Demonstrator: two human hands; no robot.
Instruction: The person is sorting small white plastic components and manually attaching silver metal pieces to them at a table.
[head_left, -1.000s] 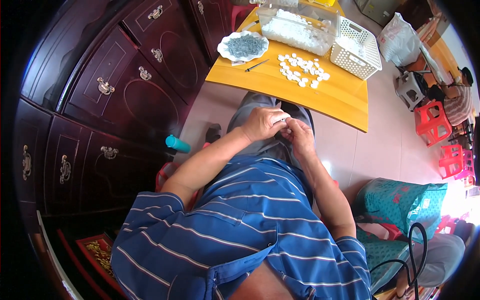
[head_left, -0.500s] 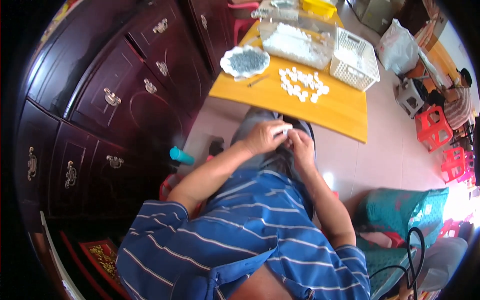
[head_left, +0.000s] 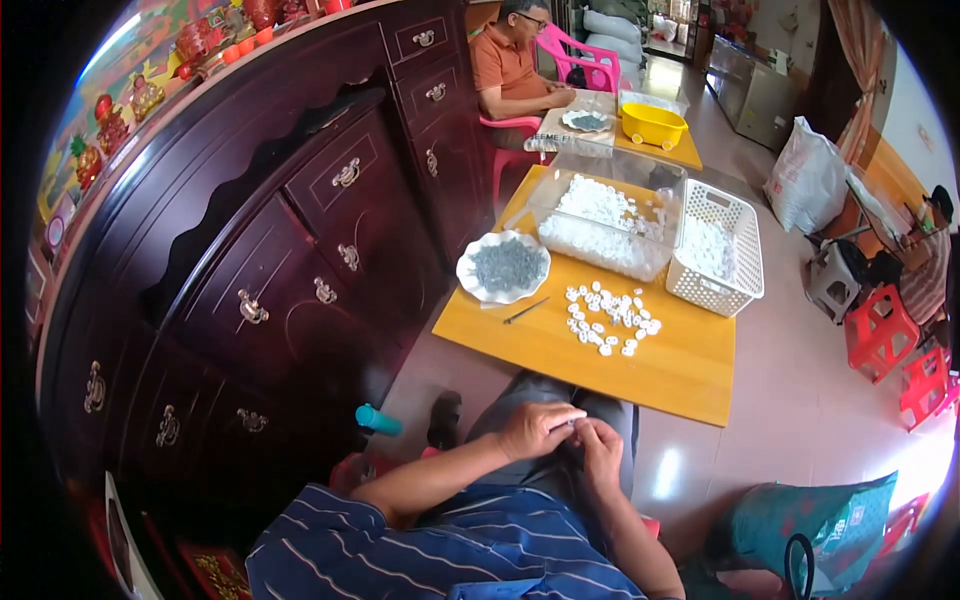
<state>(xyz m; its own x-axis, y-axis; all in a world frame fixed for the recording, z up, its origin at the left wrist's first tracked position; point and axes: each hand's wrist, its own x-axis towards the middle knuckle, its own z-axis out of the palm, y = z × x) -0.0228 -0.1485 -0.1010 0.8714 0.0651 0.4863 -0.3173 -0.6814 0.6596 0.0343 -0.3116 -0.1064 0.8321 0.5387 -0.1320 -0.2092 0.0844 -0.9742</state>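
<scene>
My left hand (head_left: pixel 535 432) and my right hand (head_left: pixel 601 450) meet above my lap, just short of the table's near edge. The fingertips of both are pinched together around a small white plastic piece (head_left: pixel 573 421), mostly hidden by the fingers. On the yellow-topped table (head_left: pixel 660 385) in front, several small white plastic pieces (head_left: pixel 607 318) lie scattered. To their left stands a scalloped white plate (head_left: pixel 468 285) heaped with small dark grey parts (head_left: pixel 508 268). A thin dark tool (head_left: pixel 525 311) lies beside the plate.
Behind the loose pieces stand a clear bin (head_left: pixel 650 262) of white parts and a white slotted basket (head_left: pixel 715 290). Farther back, a person (head_left: pixel 515 70) sits near a yellow tub (head_left: pixel 652 127). Dark cabinets (head_left: pixel 290 250) line the left; a teal bottle (head_left: pixel 378 420) and teal bag (head_left: pixel 810 530) flank me.
My view has tilted up, bringing the far table and the seated person into sight. Both hands remain together at the white piece, which the fingers now cover more.
</scene>
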